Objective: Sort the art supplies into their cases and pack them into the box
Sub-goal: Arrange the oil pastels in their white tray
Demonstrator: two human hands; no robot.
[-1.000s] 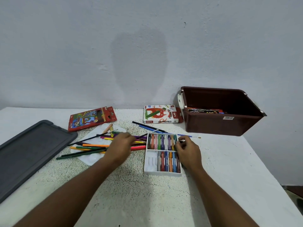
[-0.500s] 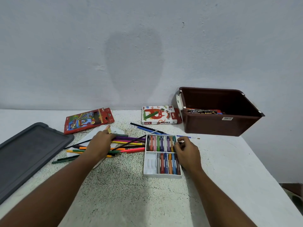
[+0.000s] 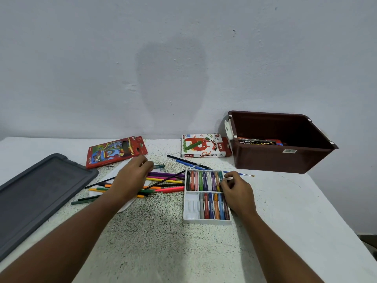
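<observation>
A white pastel tray [image 3: 190, 205] lies in the middle of the table, with several oil pastels in two rows. My right hand [image 3: 237, 190] curls round its right edge, fingertips at the upper row. Left of the tray, several coloured pencils [image 3: 166, 180] lie loose across a white palette [image 3: 124, 207]. My left hand [image 3: 132, 176] reaches over them. Its fingertips pinch a small pastel at the palette's far side, mostly hidden. The oil pastels carton [image 3: 204, 147] and the red pencil case [image 3: 114, 152] lie at the back. The brown box [image 3: 285, 160] stands at the back right.
A grey lid [image 3: 36, 193] lies flat on the left. A paint set [image 3: 259, 141] lies inside the brown box. A thin blue brush [image 3: 245, 175] and dark pens [image 3: 189, 162] lie behind the tray. The table's right edge runs close to the box.
My left hand has moved from the pencils beside the tray to the far side of the palette. My right hand has stayed on the tray's right edge.
</observation>
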